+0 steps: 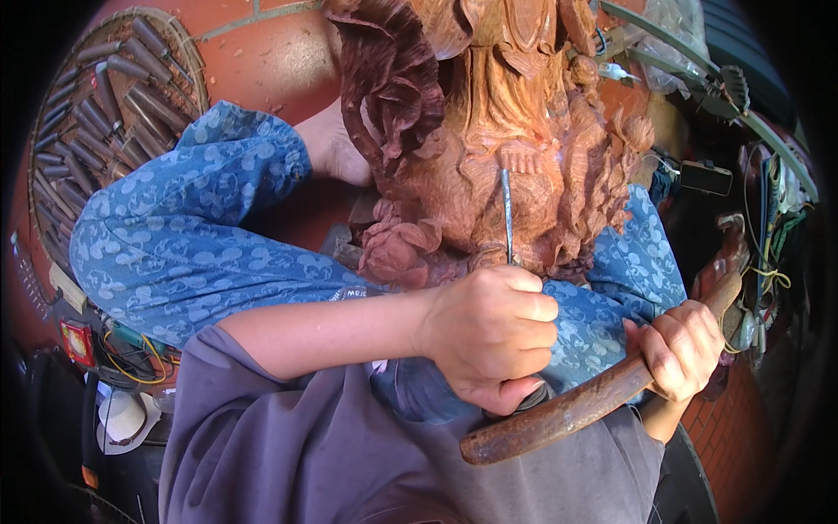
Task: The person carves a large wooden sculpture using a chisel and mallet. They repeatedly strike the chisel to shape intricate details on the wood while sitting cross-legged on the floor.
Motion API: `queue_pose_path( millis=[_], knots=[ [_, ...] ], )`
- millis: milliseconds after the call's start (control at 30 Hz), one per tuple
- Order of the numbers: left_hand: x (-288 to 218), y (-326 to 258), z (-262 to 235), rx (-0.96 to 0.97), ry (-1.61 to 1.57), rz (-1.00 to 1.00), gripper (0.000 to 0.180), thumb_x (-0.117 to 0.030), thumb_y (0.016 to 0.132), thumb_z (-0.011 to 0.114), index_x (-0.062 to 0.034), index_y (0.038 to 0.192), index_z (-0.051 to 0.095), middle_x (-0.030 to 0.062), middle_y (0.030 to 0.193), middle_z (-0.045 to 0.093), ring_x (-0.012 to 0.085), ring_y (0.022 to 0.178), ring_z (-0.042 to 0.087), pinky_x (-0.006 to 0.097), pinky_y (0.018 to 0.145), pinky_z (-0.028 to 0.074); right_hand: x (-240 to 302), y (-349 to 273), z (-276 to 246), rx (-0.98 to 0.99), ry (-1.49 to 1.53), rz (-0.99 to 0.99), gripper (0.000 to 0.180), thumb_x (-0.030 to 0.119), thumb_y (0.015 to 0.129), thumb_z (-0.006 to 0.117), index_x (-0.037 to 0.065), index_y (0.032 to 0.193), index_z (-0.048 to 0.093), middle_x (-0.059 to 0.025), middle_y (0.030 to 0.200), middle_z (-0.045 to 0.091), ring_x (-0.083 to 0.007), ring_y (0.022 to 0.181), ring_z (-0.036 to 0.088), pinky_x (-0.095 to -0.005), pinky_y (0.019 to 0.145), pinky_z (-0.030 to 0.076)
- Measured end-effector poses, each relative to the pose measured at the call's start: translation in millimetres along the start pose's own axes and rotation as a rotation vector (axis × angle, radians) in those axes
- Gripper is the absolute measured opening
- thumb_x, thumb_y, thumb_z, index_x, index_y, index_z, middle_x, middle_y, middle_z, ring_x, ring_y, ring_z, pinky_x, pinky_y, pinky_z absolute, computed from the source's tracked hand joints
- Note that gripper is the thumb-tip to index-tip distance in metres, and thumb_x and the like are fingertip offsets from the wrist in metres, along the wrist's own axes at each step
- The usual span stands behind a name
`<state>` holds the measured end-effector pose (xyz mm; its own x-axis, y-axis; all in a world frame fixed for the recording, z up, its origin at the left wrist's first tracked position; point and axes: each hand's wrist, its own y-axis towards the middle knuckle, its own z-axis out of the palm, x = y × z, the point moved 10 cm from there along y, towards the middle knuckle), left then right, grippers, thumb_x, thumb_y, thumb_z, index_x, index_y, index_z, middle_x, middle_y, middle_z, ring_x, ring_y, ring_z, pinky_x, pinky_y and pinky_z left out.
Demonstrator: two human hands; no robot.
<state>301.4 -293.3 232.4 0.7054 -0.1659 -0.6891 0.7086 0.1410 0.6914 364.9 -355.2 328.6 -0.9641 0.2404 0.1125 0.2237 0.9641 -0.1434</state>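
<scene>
My left hand point(493, 339) is wrapped round a chisel point(508, 218), thumb toward the handle's dark butt end. The thin steel blade points away from me, its tip just below the carved toes point(521, 159) of a reddish-brown wooden statue point(467, 196). In my right hand point(683, 351) is a worn wooden mallet point(559, 426), shaped like a slightly curved club. Its thick end lies by the chisel's butt; whether they touch I cannot tell. Carved flowing robes and a darker ruffled leaf form point(393, 79) rise above the toes.
My legs in blue patterned trousers point(209, 236) fold round the statue's base. A round woven tray point(196, 52) with several wooden-handled chisels point(105, 96) is at far left. Cables point(140, 371) and a white roll point(122, 417) lie lower left. A phone-like device point(705, 178) and cords are at right.
</scene>
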Motion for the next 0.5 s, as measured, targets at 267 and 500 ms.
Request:
queue_pose_path(
  millis=[267, 500],
  knots=[
    [-3.0, 0.3, 0.9, 0.028, -0.001, 0.021, 0.033, -0.031, 0.077, 0.052, -0.0126, 0.055, 0.035, 0.0024, 0.058, 0.036, 0.0185, 0.052, 0.042, 0.032, 0.045, 0.03, 0.6, -1.9, 0.6, 0.015, 0.002, 0.014, 0.033, 0.009, 0.058, 0.083, 0.008, 0.08, 0.058, -0.0029, 0.062, 0.051, -0.0186, 0.053, 0.051, -0.0301, 0.048, 0.041],
    [-0.5, 0.3, 0.8, 0.017, 0.0, 0.005, 0.033, -0.031, 0.077, 0.052, -0.0123, 0.055, 0.037, 0.0025, 0.058, 0.037, 0.0185, 0.052, 0.042, 0.032, 0.045, 0.031, -0.7, -3.0, 1.3, 0.008, -0.009, 0.004, 0.033, 0.01, 0.058, 0.083, 0.009, 0.08, 0.058, -0.0028, 0.062, 0.051, -0.0185, 0.054, 0.052, -0.0302, 0.048, 0.041]
  ],
)
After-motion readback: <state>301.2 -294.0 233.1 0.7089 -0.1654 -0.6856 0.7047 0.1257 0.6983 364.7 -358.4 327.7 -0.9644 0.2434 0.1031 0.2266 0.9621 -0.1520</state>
